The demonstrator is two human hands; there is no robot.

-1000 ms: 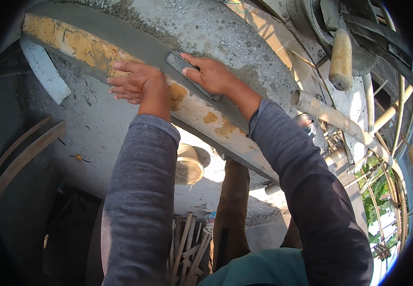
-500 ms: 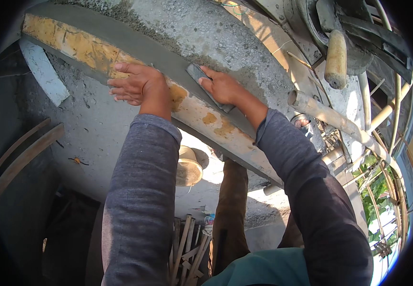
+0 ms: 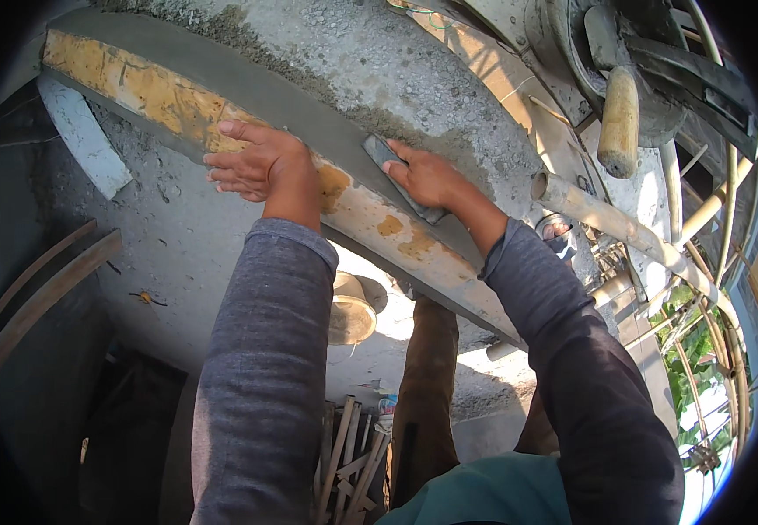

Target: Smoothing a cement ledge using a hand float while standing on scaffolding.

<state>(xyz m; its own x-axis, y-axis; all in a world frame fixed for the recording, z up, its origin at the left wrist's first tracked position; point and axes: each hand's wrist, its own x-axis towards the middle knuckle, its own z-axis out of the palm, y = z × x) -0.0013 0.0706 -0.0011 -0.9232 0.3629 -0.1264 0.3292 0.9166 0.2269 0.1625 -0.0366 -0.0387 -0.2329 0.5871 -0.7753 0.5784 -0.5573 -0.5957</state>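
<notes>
The right hand (image 3: pixel 427 178) is clamped around a small dark flat trowel (image 3: pixel 401 178), its blade pressed flat on the smooth band of wet grey mortar (image 3: pixel 309 122) that runs along the top edge of the wall. Just beside it, the left hand (image 3: pixel 252 162) lies open, fingers (image 3: pixel 221 171) spread and flat, palm down on the long yellow-stained wooden form board (image 3: pixel 147 92) that runs diagonally under the mortar band; it grips nothing, it just presses on the board. The two hands sit near each other, trowel between them and slightly higher. Above the mortar band there is rough grey concrete (image 3: pixel 379 52). Up to the right, a wooden-handled tool (image 3: pixel 619 118) rests in a mortar-crusted pan (image 3: pixel 571 44), and a bamboo scaffold pole (image 3: pixel 624 229) slants past the right forearm. Down below, well apart, a round straw hat (image 3: pixel 348 311) and a bundle of wooden sticks (image 3: pixel 348 464) show between the two grey sleeves.
</notes>
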